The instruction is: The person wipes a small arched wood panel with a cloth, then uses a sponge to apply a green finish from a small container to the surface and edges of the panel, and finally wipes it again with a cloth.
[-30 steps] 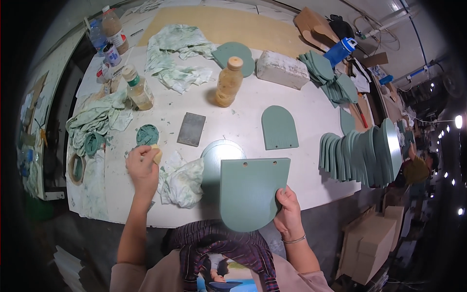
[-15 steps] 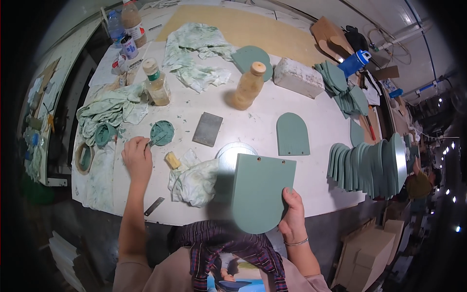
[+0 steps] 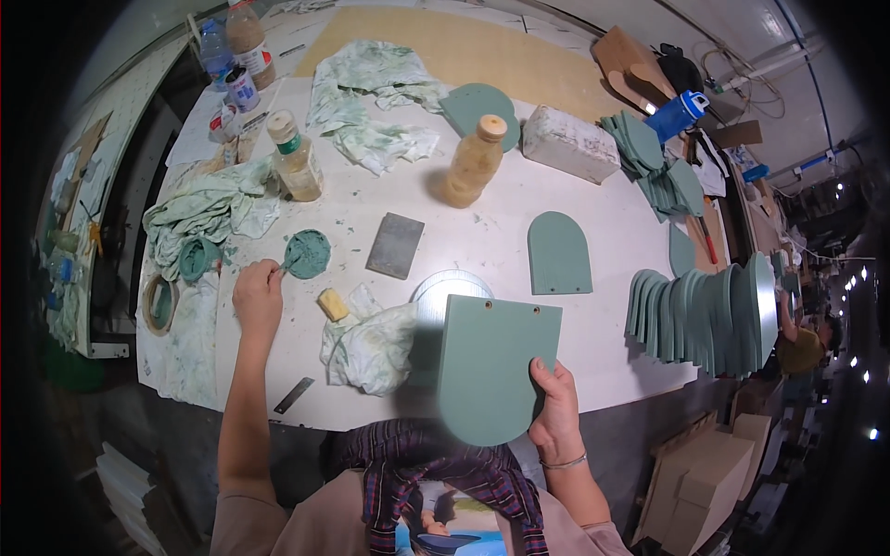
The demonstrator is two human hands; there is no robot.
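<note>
Panel (image 3: 499,380) is crossing the tabletop (image 3: 473,243) edge, lower centre, right hand (image 3: 554,408) gripping it; well apart, mid-left, left hand (image 3: 258,293) is pinching a tool (image 3: 286,266) (mostly hidden) by paste (image 3: 307,252).

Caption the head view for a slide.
Right hand holding a green round-ended panel, left hand beside green paste.

white worktable (image 3: 612,250) | grey floor (image 3: 612,445) | pale wall (image 3: 742,42) upper right | bright lamps (image 3: 872,434) in dark far right
</note>
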